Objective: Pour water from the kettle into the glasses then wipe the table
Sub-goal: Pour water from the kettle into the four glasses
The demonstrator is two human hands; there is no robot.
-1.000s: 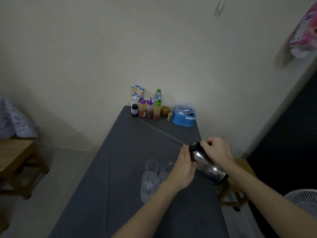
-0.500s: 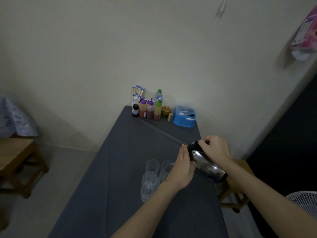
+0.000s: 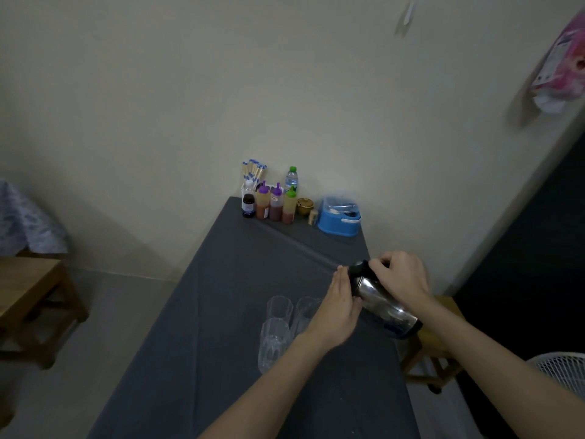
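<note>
A shiny steel kettle (image 3: pixel 383 304) with a black top is held tilted to the left above the grey table (image 3: pixel 221 312). My right hand (image 3: pixel 400 275) grips its handle from above. My left hand (image 3: pixel 340 307) presses flat against the kettle's black lid end, fingers together. Just left of my left hand stand clear glasses: one nearest me (image 3: pixel 273 343), one behind it (image 3: pixel 280 307), and another (image 3: pixel 305 312) partly hidden by my left hand. I cannot tell whether water is flowing or how full the glasses are.
At the table's far end stand sauce bottles (image 3: pixel 269 205), a water bottle (image 3: pixel 291 179), a chopstick holder (image 3: pixel 253 171) and a blue container (image 3: pixel 338 218). A wooden stool (image 3: pixel 430 346) and a white fan (image 3: pixel 560 372) are right of the table; a wooden bench (image 3: pixel 31 305) is left.
The kettle and both hands have risen slightly and shifted a little away from me. The kettle stays tilted; the glasses have not moved.
</note>
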